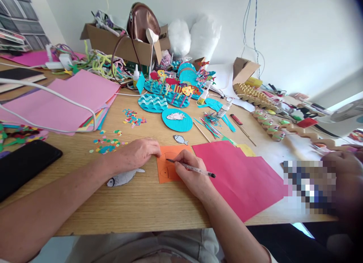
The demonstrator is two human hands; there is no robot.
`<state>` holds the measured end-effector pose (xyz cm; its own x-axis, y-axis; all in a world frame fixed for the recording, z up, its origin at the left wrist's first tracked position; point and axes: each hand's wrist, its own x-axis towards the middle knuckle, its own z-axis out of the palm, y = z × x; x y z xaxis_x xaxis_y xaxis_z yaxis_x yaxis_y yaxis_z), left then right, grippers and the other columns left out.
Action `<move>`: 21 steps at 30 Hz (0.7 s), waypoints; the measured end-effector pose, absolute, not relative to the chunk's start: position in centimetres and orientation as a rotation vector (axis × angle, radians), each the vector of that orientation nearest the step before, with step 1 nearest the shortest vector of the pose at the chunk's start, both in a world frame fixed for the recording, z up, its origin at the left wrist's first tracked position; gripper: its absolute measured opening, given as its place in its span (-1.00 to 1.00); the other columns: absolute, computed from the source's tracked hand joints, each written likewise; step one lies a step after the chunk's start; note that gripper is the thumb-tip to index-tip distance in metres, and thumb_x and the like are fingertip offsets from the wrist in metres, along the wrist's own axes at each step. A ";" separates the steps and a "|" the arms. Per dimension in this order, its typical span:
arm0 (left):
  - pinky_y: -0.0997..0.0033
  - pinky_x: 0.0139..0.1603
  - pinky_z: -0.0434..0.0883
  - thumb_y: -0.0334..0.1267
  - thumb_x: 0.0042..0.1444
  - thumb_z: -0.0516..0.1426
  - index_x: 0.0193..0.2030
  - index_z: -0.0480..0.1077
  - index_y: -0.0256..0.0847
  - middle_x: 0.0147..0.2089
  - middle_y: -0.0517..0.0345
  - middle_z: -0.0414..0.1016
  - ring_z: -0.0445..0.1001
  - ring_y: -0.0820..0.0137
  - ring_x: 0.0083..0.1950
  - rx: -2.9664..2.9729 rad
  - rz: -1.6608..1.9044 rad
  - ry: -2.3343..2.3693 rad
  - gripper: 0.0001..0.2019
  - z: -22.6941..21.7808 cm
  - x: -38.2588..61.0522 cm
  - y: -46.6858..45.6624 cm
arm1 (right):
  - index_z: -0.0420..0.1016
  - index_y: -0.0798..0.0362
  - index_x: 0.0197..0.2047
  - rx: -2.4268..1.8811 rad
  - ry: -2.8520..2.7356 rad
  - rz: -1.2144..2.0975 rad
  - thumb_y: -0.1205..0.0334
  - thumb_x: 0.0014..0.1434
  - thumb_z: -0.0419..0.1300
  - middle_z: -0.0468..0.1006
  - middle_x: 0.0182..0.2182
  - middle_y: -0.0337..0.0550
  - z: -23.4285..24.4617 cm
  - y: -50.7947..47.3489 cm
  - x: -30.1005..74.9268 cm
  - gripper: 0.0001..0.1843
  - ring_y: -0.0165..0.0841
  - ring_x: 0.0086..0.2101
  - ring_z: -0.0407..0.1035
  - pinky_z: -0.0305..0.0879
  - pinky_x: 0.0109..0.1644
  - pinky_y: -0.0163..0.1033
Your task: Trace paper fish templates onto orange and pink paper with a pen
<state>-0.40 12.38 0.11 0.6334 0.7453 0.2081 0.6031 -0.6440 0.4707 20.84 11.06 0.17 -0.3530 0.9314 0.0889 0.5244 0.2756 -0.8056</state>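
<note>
My right hand [190, 168] is closed around a pen [198, 170], its tip resting on a small orange paper [163, 176]. Dark outlines of a fish are drawn on that paper. At the paper's upper left edge lies my left hand [144, 151], its fingers curled down together; whether they pinch anything is hidden. Under the left wrist, a grey paper fish [124, 178] is partly covered. Just beyond the orange sheet lies a smaller paper fish [180, 139], and past it a blue oval [184, 123] carries a pale fish cutout [175, 116].
Red paper [241, 176] lies to the right, pink sheets [65, 100] and a black phone [34, 164] to the left. Paper dots [106, 145], glue bottles [224, 108] and finished fish crafts [167, 87] spread behind. Another person's hand [343, 168] is at far right.
</note>
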 end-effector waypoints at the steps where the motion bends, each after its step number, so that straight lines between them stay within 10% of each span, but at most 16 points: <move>1: 0.44 -0.09 0.29 -0.62 0.05 -0.13 -0.24 0.44 -0.25 -0.19 0.12 0.45 0.39 0.41 -0.13 2.501 0.546 1.078 -0.62 0.1 -0.4 12.4 | 0.26 0.02 -0.48 -1.301 -1.985 0.939 0.35 -0.04 0.01 0.24 -0.67 -0.39 0.2 11.0 20.9 -0.94 -0.50 -0.63 0.08 -0.05 -0.57 -0.38; 21: 0.45 -0.10 0.29 -0.65 -0.01 -0.13 -0.26 0.44 -0.24 -0.19 0.14 0.46 0.39 0.41 -0.13 2.531 0.550 1.093 -0.60 -0.1 -0.5 12.4 | 0.25 0.02 -0.52 -1.299 -1.995 0.952 0.38 -0.09 0.00 0.24 -0.69 -0.39 0.7 11.0 20.9 -0.92 -0.50 -0.63 0.10 -0.04 -0.57 -0.38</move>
